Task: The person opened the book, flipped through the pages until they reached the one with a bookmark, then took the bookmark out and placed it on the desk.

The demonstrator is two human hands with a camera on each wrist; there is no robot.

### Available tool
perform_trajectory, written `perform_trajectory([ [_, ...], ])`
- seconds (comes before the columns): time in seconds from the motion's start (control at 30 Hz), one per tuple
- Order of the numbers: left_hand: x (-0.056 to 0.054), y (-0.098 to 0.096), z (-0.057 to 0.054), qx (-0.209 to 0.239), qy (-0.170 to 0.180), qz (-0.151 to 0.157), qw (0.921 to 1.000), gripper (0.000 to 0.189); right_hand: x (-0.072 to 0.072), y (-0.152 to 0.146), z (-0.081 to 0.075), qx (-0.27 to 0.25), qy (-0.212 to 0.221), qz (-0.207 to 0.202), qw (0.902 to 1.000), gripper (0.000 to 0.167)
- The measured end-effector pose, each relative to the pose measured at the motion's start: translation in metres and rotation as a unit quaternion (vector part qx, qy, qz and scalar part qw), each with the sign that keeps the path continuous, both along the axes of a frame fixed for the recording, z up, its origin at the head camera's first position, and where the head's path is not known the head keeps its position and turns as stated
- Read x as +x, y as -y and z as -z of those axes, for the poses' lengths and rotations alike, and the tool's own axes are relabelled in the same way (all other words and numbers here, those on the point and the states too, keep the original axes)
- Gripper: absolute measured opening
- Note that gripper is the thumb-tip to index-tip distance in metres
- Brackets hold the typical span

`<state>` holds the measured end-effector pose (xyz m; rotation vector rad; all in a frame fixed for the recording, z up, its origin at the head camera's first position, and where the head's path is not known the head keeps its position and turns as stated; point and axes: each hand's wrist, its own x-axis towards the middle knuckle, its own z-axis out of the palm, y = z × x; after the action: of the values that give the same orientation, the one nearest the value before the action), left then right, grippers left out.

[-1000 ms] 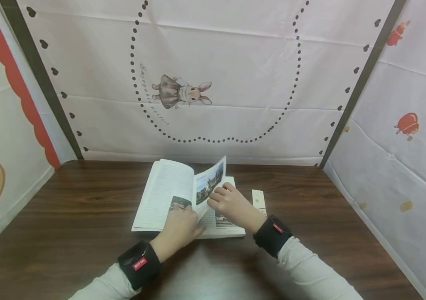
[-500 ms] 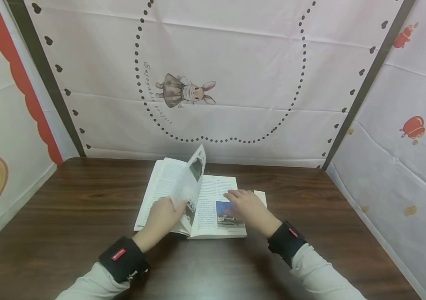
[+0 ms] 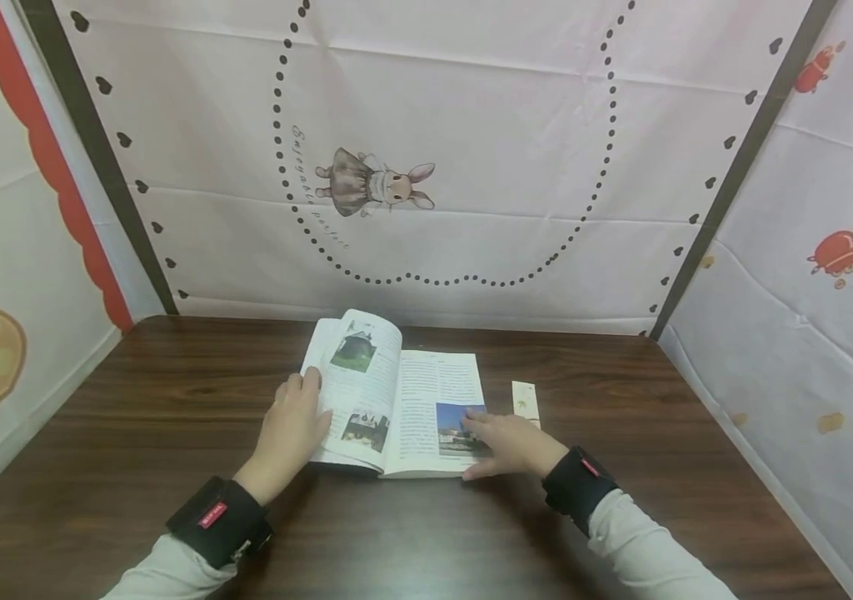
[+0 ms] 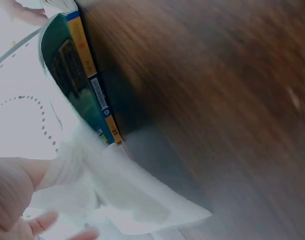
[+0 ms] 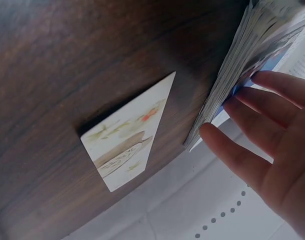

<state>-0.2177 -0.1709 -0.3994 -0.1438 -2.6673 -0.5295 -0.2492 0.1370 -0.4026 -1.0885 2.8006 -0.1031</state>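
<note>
An open book (image 3: 426, 417) lies on the table in the head view, its left pages bowed upward and bearing two photographs. My left hand (image 3: 287, 433) is at the left pages' outer edge, thumb over the page. In the left wrist view a loose, pale page (image 4: 132, 195) hides part of that hand, and its visible fingers are spread. My right hand (image 3: 512, 443) rests on the right page's lower outer corner, fingers extended over a blue photograph (image 3: 460, 429). Right of the book lies a bookmark (image 5: 130, 137) with a floral print, partly behind the right hand in the head view.
The dark wooden table (image 3: 426, 542) extends around the book. White printed cloth walls (image 3: 471, 167) stand behind it and on both sides.
A page lifted from the right has turned over to the left, showing new photographs. The left hand moved left with it; the right hand let go of the page and moved to the right page's corner.
</note>
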Motion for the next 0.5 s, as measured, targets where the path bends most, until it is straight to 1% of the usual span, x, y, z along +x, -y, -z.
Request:
perform_trajectory([
  [0.07,-0.001,0.0,0.001,-0.033,0.002,0.006,0.9994,0.054,0.0,0.0,0.0,-0.004,0.01,0.007,0.9999,0.082],
  [0.1,-0.002,-0.002,0.002,-0.059,0.0,0.015,0.9981,0.058,-0.001,-0.001,0.001,-0.007,0.017,0.012,0.9998,0.082],
  [0.13,-0.002,-0.003,0.002,-0.083,-0.004,0.033,0.996,0.062,-0.001,-0.001,0.001,-0.008,0.023,0.016,0.9996,0.082],
  [0.17,-0.002,-0.005,0.002,-0.107,-0.009,0.058,0.9925,0.065,-0.001,-0.001,0.001,-0.009,0.028,0.02,0.9994,0.082],
  [0.2,-0.001,-0.008,0.003,-0.13,-0.014,0.093,0.987,0.064,-0.002,-0.001,0.001,-0.009,0.033,0.024,0.9991,0.082],
  [0.23,0.001,-0.011,0.003,-0.151,-0.012,0.132,0.9797,0.062,-0.002,-0.001,0.001,-0.01,0.037,0.026,0.9989,0.082],
  [0.27,0.003,-0.015,0.002,-0.172,-0.005,0.171,0.9702,0.059,-0.002,-0.001,0.001,-0.01,0.04,0.028,0.9988,0.082],
  [0.3,0.007,-0.018,0.002,-0.185,0.013,0.205,0.9612,0.056,-0.002,-0.001,0.001,-0.011,0.043,0.029,0.9986,0.082],
  [0.33,0.01,-0.022,0.001,-0.188,0.034,0.232,0.9538,0.053,-0.002,-0.001,0.0,-0.011,0.045,0.028,0.9985,0.082],
  [0.37,0.013,-0.025,0.0,-0.191,0.051,0.248,0.9484,0.048,-0.002,-0.001,0.0,-0.011,0.048,0.028,0.9984,0.082],
  [0.4,0.016,-0.028,-0.001,-0.192,0.068,0.253,0.9457,0.042,-0.002,-0.002,0.0,-0.014,0.051,0.027,0.9982,0.082],
  [0.43,0.019,-0.03,-0.002,-0.19,0.083,0.246,0.947,0.038,-0.003,-0.002,-0.001,-0.017,0.056,0.027,0.9979,0.082],
  [0.47,0.02,-0.032,-0.003,-0.186,0.089,0.234,0.9501,0.036,-0.003,-0.002,-0.001,-0.02,0.06,0.027,0.9976,0.081],
  [0.5,0.022,-0.034,-0.004,-0.178,0.092,0.219,0.9549,0.033,-0.003,-0.003,-0.001,-0.024,0.066,0.029,0.9971,0.08],
])
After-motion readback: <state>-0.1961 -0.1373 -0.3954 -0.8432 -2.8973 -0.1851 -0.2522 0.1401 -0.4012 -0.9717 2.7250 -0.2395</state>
